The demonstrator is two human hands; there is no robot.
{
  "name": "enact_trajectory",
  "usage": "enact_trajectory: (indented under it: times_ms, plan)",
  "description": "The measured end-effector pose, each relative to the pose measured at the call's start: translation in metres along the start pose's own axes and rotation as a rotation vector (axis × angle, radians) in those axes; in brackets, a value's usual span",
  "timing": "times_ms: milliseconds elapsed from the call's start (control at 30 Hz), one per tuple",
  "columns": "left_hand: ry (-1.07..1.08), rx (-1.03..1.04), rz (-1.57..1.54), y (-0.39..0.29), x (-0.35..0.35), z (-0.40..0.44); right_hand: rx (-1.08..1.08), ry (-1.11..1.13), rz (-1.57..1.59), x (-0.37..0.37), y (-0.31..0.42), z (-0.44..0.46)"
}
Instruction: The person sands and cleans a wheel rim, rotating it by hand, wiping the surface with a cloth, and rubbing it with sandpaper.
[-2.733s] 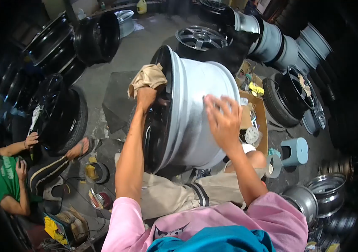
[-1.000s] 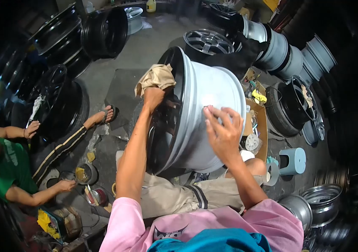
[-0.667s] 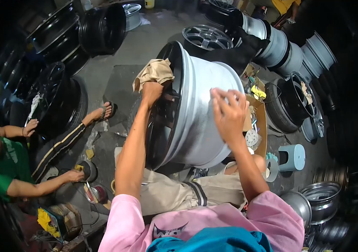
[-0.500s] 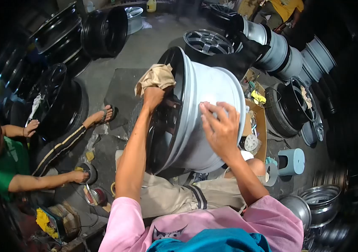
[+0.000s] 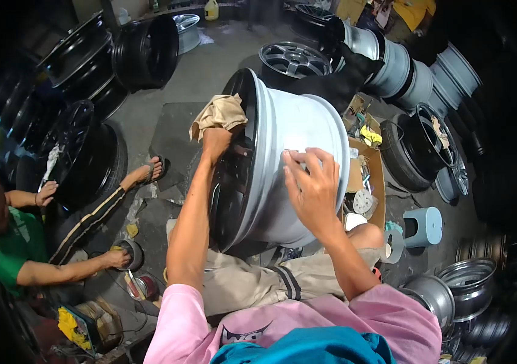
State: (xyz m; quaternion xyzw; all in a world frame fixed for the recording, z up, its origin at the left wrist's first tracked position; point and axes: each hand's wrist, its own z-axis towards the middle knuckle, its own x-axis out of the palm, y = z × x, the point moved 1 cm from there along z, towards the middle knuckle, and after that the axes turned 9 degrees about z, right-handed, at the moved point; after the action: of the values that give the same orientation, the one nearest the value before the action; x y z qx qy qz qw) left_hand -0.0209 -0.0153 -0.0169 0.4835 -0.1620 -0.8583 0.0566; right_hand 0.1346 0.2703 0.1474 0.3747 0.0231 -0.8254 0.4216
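A large wheel rim (image 5: 298,121) stands on edge before my lap, with a pale silver barrel and a glossy black face turned left. My left hand (image 5: 216,142) is closed on a crumpled tan rag (image 5: 219,114) at the edge of the black face. Against the barrel rest the fingertips of my right hand (image 5: 314,194), bent and drawn together. A small dark, reddish edge shows at those fingertips; what it is cannot be made out.
On the left sits a person in a green shirt (image 5: 19,242), one hand at a small round object (image 5: 128,253). An open cardboard box (image 5: 375,176) and a light-blue stool (image 5: 423,227) stand at right. A black dog-like animal (image 5: 343,79) lies behind the rim. More wheels (image 5: 295,59) surround me.
The view has shifted slightly. My right hand has moved a little on the barrel, its fingers drawn closer together. My left hand keeps the rag at the black face.
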Motion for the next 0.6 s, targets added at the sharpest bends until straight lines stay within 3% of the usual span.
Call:
enact_trajectory:
  times_ms: [167, 367, 500, 600]
  plan:
    - [0.079, -0.022, 0.065, -0.006, 0.009, -0.001, 0.031, -0.011, -0.004, 0.013, -0.017, 0.03]
    - [-0.075, 0.055, -0.019, 0.004, 0.012, -0.007, 0.001, -0.015, -0.031, 0.004, -0.028, -0.009]
    - [0.04, 0.085, 0.022, -0.001, 0.013, -0.004, 0.074, -0.044, -0.014, 0.013, -0.03, 0.009]
    - [-0.141, 0.025, 0.036, 0.005, 0.01, 0.0, 0.025, -0.004, 0.047, 0.011, -0.019, -0.006]
